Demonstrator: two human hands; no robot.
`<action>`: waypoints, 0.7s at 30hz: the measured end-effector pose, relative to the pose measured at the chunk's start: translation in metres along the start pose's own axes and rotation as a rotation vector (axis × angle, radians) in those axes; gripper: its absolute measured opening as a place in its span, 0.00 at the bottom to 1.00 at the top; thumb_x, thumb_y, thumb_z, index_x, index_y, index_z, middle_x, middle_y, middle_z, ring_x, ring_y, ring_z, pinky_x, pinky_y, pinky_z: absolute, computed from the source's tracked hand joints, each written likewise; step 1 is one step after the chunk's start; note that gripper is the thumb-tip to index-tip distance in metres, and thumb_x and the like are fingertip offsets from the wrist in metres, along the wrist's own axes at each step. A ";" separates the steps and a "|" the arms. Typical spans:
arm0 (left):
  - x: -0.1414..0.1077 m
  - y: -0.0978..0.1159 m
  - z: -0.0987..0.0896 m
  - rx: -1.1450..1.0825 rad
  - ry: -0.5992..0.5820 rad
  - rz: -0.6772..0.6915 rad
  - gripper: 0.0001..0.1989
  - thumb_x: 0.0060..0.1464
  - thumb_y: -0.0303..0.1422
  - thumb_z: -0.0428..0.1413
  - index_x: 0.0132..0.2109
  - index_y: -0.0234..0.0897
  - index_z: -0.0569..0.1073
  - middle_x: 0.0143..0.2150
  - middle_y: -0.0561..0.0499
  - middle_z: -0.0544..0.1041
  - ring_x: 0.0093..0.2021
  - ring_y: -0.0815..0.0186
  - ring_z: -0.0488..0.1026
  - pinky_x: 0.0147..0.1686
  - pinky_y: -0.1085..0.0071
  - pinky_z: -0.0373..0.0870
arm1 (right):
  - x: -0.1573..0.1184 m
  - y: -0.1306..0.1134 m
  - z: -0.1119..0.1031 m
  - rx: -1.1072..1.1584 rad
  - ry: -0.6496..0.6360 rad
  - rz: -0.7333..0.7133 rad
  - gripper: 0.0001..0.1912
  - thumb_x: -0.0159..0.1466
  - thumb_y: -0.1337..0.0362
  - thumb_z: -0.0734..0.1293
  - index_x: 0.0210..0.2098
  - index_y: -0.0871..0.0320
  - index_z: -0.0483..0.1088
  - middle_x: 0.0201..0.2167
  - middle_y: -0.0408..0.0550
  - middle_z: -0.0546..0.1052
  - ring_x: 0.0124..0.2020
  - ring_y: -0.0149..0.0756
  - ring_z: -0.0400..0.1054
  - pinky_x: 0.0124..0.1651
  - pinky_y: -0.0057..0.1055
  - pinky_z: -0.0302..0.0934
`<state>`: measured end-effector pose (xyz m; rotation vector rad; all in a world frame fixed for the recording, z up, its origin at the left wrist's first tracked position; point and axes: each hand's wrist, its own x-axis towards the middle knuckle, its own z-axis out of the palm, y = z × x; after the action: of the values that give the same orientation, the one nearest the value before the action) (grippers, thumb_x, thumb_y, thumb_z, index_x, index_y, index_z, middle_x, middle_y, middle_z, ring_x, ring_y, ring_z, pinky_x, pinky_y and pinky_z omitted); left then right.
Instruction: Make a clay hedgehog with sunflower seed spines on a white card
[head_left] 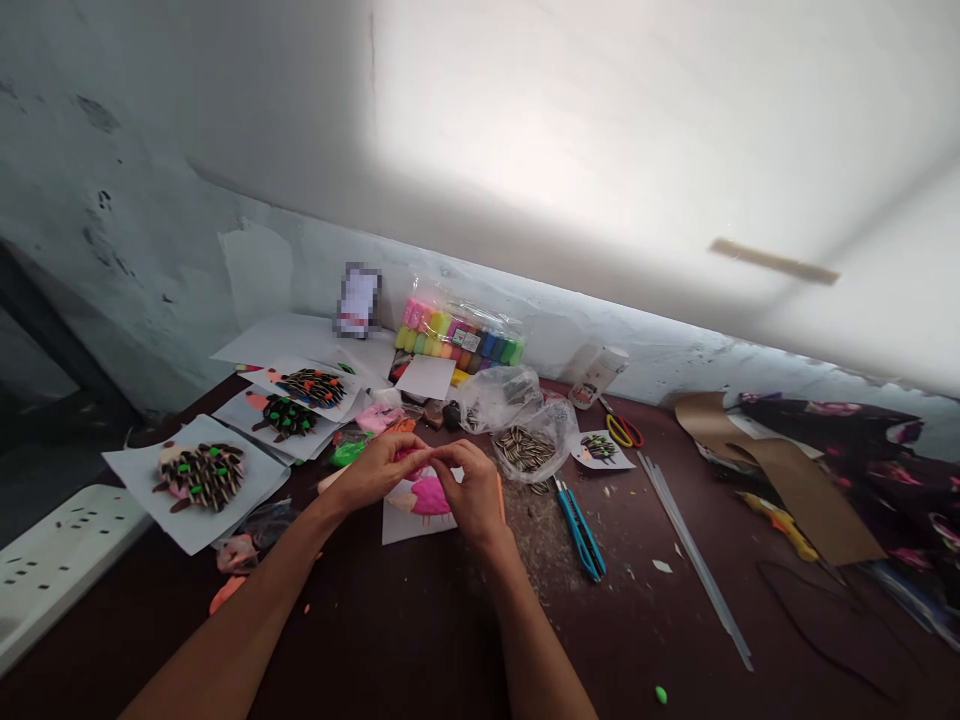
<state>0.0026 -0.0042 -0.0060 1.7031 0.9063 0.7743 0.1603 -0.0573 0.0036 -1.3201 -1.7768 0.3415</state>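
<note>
My left hand and my right hand meet fingertip to fingertip over a white sheet of paper. Both are closed in a pinch, and whatever sits between the fingers is too small to make out. Under them, a bright pink clay shape with a pale pointed end lies on the paper, partly covered by my right hand. Just right of my hands, a clear plastic bag lies open with striped sunflower seeds in it. Blue-handled pliers rest on the dark table nearby.
Finished seed hedgehogs on paper lie at left, beside a white power strip. Coloured clay packs stand against the wall. Scissors, a small hedgehog card, clear glue sticks and a yellow glue gun are at right.
</note>
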 end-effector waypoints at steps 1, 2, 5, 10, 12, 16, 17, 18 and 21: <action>0.000 0.001 0.000 0.018 0.015 0.005 0.22 0.55 0.50 0.53 0.34 0.33 0.75 0.31 0.50 0.75 0.31 0.66 0.72 0.32 0.71 0.71 | 0.000 0.000 0.000 0.008 0.014 0.011 0.07 0.65 0.67 0.64 0.32 0.57 0.73 0.30 0.46 0.75 0.34 0.33 0.68 0.38 0.28 0.60; 0.000 0.001 0.000 0.051 0.038 0.017 0.21 0.55 0.49 0.52 0.34 0.33 0.74 0.30 0.50 0.74 0.30 0.66 0.71 0.31 0.71 0.70 | 0.000 0.000 -0.001 0.009 0.039 0.024 0.07 0.64 0.67 0.63 0.31 0.58 0.72 0.30 0.46 0.75 0.33 0.33 0.67 0.37 0.28 0.59; 0.001 -0.001 -0.004 0.261 0.167 0.093 0.18 0.57 0.45 0.50 0.32 0.35 0.74 0.31 0.49 0.76 0.33 0.63 0.72 0.35 0.68 0.69 | 0.001 0.007 -0.005 0.018 0.164 0.105 0.07 0.64 0.66 0.62 0.31 0.58 0.71 0.30 0.46 0.74 0.32 0.32 0.66 0.36 0.27 0.58; 0.003 -0.018 -0.016 0.789 0.340 0.197 0.11 0.58 0.34 0.51 0.40 0.40 0.78 0.43 0.44 0.78 0.52 0.49 0.68 0.52 0.50 0.62 | -0.001 0.028 -0.015 -0.013 0.064 0.249 0.05 0.61 0.68 0.64 0.30 0.58 0.71 0.29 0.43 0.74 0.30 0.32 0.65 0.35 0.26 0.57; 0.004 -0.024 -0.019 0.900 0.338 0.181 0.12 0.57 0.31 0.52 0.43 0.42 0.78 0.46 0.43 0.78 0.53 0.48 0.67 0.53 0.47 0.61 | -0.004 0.033 -0.015 -0.044 -0.055 0.295 0.05 0.60 0.70 0.64 0.30 0.57 0.72 0.27 0.42 0.74 0.28 0.31 0.65 0.34 0.26 0.55; 0.004 -0.025 -0.020 0.961 0.406 0.171 0.17 0.57 0.29 0.51 0.51 0.42 0.76 0.52 0.43 0.75 0.55 0.48 0.66 0.54 0.48 0.60 | -0.010 0.034 -0.008 -0.167 -0.141 0.300 0.05 0.60 0.71 0.66 0.32 0.57 0.74 0.30 0.43 0.75 0.31 0.31 0.65 0.36 0.27 0.54; 0.004 -0.023 -0.019 0.940 0.415 0.184 0.17 0.57 0.29 0.51 0.52 0.42 0.76 0.53 0.43 0.75 0.55 0.49 0.66 0.54 0.49 0.61 | -0.011 0.033 -0.006 -0.212 -0.143 0.281 0.05 0.61 0.71 0.66 0.31 0.57 0.74 0.31 0.43 0.75 0.33 0.32 0.66 0.37 0.27 0.54; 0.003 -0.022 -0.018 0.907 0.409 0.200 0.16 0.58 0.30 0.50 0.51 0.41 0.76 0.52 0.43 0.75 0.55 0.50 0.66 0.54 0.51 0.62 | -0.012 0.031 -0.004 -0.257 -0.146 0.261 0.05 0.61 0.71 0.66 0.31 0.57 0.74 0.31 0.44 0.75 0.35 0.33 0.66 0.39 0.27 0.54; 0.004 -0.017 -0.013 0.796 0.313 0.222 0.13 0.58 0.30 0.50 0.42 0.39 0.79 0.46 0.45 0.78 0.51 0.54 0.69 0.54 0.55 0.64 | -0.013 0.026 0.001 -0.375 -0.165 0.200 0.06 0.62 0.71 0.66 0.31 0.57 0.73 0.32 0.44 0.74 0.38 0.34 0.65 0.40 0.28 0.53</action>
<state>-0.0102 0.0087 -0.0186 2.4479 1.3766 0.9105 0.1769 -0.0575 -0.0204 -1.7859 -1.9132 0.2374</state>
